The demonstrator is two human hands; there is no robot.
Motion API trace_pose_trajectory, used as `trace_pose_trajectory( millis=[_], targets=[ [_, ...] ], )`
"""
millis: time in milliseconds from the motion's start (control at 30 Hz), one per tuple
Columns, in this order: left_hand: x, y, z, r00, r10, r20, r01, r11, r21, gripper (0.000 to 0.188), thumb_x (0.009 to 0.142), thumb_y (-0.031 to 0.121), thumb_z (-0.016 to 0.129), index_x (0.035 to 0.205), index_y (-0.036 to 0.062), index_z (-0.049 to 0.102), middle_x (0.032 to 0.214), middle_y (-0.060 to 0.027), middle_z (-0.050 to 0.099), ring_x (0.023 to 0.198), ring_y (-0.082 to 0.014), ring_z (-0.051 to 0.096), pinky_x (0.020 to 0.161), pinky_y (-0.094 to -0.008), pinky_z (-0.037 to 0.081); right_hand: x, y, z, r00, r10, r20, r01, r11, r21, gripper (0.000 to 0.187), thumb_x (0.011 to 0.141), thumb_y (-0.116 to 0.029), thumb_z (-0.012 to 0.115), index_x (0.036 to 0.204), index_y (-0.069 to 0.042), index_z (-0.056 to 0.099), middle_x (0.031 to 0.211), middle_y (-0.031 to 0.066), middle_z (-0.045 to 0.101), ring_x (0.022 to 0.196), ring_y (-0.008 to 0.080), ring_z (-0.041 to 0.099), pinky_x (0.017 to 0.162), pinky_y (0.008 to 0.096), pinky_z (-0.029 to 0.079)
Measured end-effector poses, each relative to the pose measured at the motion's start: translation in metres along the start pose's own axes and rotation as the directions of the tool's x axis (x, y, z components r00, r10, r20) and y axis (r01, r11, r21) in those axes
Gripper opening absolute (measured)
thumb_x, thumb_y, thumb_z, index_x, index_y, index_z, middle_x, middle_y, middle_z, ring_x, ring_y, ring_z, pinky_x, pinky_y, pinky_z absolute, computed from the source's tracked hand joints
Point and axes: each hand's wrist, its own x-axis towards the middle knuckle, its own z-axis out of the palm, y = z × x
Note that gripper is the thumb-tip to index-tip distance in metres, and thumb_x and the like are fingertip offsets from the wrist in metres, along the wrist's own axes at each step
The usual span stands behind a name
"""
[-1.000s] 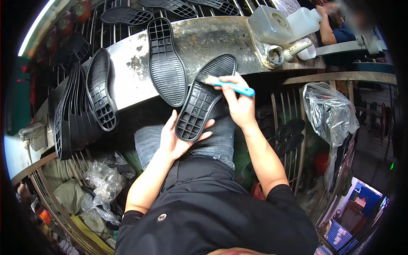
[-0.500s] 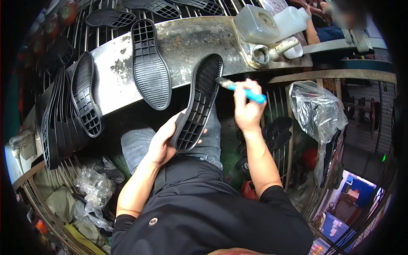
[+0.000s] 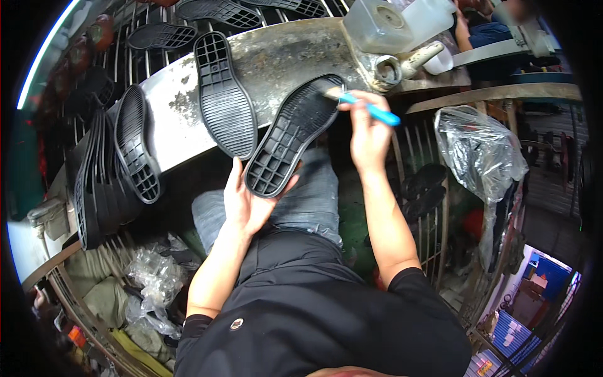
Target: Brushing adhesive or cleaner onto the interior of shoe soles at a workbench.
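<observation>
At the far left I see a row of black soles [image 3: 94,188] standing on edge against the wire rack [image 3: 129,56], with one sole [image 3: 135,154] leaning out from the end of the row. Below them lie crumpled clear bags [image 3: 154,283]. Next comes the worn metal tabletop [image 3: 282,53], stained and scuffed, with a single sole [image 3: 223,94] lying flat on it, tread up. My left hand [image 3: 248,204] sits just below that, palm up under the heel of the sole I am working on [image 3: 292,135]; the fingers are spread and cupped around the heel, thumb at one side, so the sole is held by that hand. This sole slants up to the right, its grid side facing me, its toe end resting on the edge of the tabletop. My right hand [image 3: 367,135] is closed around a blue-handled brush [image 3: 364,107], and the bristle end touches the toe of the held sole. Just past the brush, on the tabletop, stand a grey plastic jug [image 3: 377,25] and a white container [image 3: 433,16], with a metal fitting [image 3: 389,66] near them. Further right a clear plastic bag [image 3: 480,157] hangs from the frame. At the top right another person's arm [image 3: 468,28] shows beside the white container.
</observation>
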Motion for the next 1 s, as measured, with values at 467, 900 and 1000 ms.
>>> trace_pose_trajectory(
  millis=[467, 900, 1000],
  targets=[
    [-0.008, 0.005, -0.012, 0.998, 0.047, 0.036, -0.05, 0.995, 0.086, 0.078, 0.118, 0.059, 0.03, 0.165, -0.0012, 0.043, 0.164, -0.0221, 0.055, 0.151, -0.0376, 0.054, 0.131, -0.0524, 0.036, -0.1, -0.076, 0.033, 0.714, -0.316, 0.625, 0.458, 0.886, -0.075, 0.033, 0.091, -0.019, 0.084, 0.121, -0.007, 0.076, 0.103, 0.0107, 0.072, 0.098, 0.0336, 0.071, 0.106, 0.0508, 0.053],
    [-0.012, 0.006, 0.007, 0.981, 0.187, 0.045, -0.187, 0.868, 0.461, 0.067, 0.121, 0.047, 0.035, 0.165, -0.0025, 0.045, 0.164, -0.0161, 0.056, 0.15, -0.0252, 0.055, 0.128, -0.041, 0.04, 0.05, -0.041, -0.029, 0.919, 0.106, 0.379, 0.128, 0.829, -0.544, 0.028, 0.108, -0.03, 0.072, 0.104, -0.003, 0.072, 0.074, 0.0099, 0.072, 0.071, 0.0202, 0.073, 0.071, 0.0372, 0.056],
    [-0.013, 0.007, 0.011, 0.984, 0.169, 0.063, -0.178, 0.848, 0.499, 0.068, 0.121, 0.047, 0.034, 0.166, -0.003, 0.044, 0.166, -0.0168, 0.054, 0.152, -0.0256, 0.053, 0.129, -0.0414, 0.038, 0.069, -0.043, -0.033, 0.94, 0.117, 0.322, 0.114, 0.78, -0.615, 0.025, 0.108, -0.028, 0.072, 0.105, -0.003, 0.072, 0.079, 0.0124, 0.075, 0.075, 0.0261, 0.076, 0.072, 0.0396, 0.057]
  ],
)
